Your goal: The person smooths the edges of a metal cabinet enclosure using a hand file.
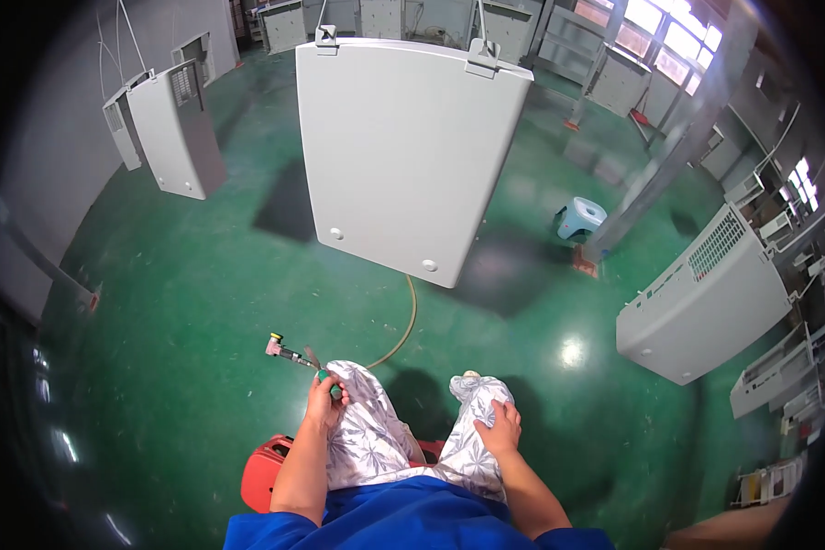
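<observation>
I sit with my left hand (324,400) at my left knee, its fingers closed round a green-handled scraper (323,374) with a short flat blade. A small air sander (291,354) with a pinkish head and a yellow pad sticks out beside the blade. Whether the same hand also grips the sander is hidden. My right hand (500,427) lies flat on my right thigh, fingers stretched out, holding nothing. In front of me a large light grey panel (403,156) hangs from two hooks, with two round plugs near its lower edge. Neither hand touches it.
A tan hose (412,316) curves over the green floor (192,302) toward my left leg. More grey housings hang at the left (176,137) and the right (701,298). A light blue stool (581,218) stands by a slanting post (655,170). Under me is a red seat (264,472).
</observation>
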The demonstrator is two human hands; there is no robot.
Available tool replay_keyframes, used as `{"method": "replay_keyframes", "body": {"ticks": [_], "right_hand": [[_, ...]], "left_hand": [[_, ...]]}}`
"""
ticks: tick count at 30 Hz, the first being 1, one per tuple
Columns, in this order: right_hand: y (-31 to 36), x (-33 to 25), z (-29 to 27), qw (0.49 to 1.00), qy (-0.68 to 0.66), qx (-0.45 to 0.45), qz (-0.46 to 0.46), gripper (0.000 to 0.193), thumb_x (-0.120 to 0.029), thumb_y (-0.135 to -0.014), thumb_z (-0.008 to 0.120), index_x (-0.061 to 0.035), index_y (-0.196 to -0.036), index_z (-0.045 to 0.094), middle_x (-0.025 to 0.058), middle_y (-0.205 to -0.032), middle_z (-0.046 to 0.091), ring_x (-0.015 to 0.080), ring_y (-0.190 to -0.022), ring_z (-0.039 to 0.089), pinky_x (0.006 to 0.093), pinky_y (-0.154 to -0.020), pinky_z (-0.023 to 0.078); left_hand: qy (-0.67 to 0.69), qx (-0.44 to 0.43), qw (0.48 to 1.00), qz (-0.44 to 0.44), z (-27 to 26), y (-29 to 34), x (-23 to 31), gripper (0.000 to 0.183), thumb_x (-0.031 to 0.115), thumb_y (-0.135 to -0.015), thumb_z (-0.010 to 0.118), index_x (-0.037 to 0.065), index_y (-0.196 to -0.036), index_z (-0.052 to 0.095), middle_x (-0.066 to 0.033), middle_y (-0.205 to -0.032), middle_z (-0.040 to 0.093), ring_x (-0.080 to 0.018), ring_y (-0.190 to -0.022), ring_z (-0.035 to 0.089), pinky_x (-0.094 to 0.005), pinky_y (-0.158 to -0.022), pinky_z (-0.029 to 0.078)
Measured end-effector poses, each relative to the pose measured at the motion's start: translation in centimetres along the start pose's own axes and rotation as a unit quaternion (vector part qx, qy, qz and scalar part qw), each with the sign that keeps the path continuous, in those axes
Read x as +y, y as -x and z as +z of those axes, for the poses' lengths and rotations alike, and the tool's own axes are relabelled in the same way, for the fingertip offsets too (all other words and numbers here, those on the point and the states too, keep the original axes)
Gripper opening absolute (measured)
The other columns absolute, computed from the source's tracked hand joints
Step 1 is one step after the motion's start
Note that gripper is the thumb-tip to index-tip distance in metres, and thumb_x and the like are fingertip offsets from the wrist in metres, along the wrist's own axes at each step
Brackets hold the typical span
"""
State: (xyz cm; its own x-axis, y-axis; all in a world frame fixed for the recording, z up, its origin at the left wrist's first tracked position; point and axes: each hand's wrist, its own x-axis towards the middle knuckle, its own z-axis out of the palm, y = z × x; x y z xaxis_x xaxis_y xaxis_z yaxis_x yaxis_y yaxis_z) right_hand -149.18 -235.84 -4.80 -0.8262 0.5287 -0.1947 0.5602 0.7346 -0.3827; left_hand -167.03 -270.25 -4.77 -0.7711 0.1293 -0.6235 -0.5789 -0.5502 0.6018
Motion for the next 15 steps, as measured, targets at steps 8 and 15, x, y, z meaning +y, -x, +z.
{"method": "replay_keyframes", "body": {"ticks": [8, 15], "right_hand": [[-1.3, -0.3, 0.1, 1.0, 0.004, -0.002, 0.003, 0.063, -0.035, -0.071, 0.072, -0.0176, -0.128, 0.051, 0.0128, -0.137, 0.039, 0.0342, -0.127, 0.036, 0.0483, -0.099, 0.038], [-1.8, 0.1, 0.6, 1.0, 0.001, 0.013, -0.016, 0.054, -0.027, -0.075, 0.066, -0.0174, -0.127, 0.053, 0.0124, -0.135, 0.039, 0.034, -0.126, 0.037, 0.0493, -0.098, 0.037]], "left_hand": [[0.0, -0.005, 1.0, -0.004, 0.5, -1.0, 0.6, 0.012, 0.012, -0.089, 0.055, 0.009, -0.096, 0.046, -0.0063, -0.072, 0.054, -0.0172, -0.054, 0.054, -0.0283, -0.044, 0.048], [-0.002, -0.011, 1.0, -0.006, 0.7, -1.1, 0.8, 0.014, 0.012, -0.089, 0.055, 0.008, -0.099, 0.045, -0.0064, -0.073, 0.055, -0.0173, -0.056, 0.055, -0.0291, -0.045, 0.049]]}}
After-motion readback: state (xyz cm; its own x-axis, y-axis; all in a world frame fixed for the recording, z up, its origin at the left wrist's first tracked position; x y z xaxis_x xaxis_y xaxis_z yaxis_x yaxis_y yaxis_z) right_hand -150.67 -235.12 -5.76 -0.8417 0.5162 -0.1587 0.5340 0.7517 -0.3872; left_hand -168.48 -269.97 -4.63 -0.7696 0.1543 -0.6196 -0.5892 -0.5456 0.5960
